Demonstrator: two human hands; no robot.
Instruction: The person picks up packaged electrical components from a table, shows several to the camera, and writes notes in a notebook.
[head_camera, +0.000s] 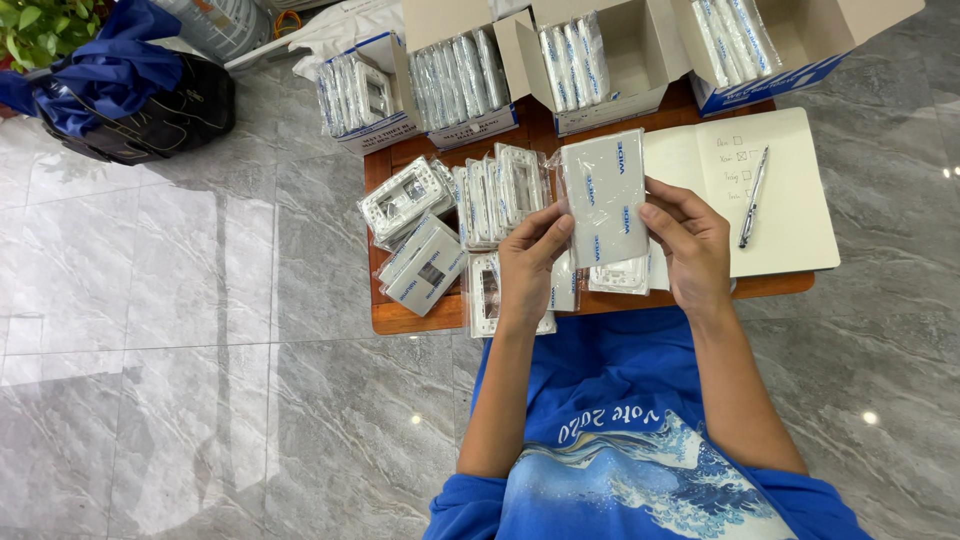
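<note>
Both my hands hold one flat white switch plate in a clear plastic bag above a small wooden table. My left hand grips its left lower edge, and my right hand grips its right side. Under and left of the held packet lie several more bagged white plates, some stacked upright in a row, some flat.
Several open cardboard boxes with bagged plates stand along the table's far edge. An open notebook with a pen lies at the right. A dark bag with blue cloth sits on the grey tile floor at the far left.
</note>
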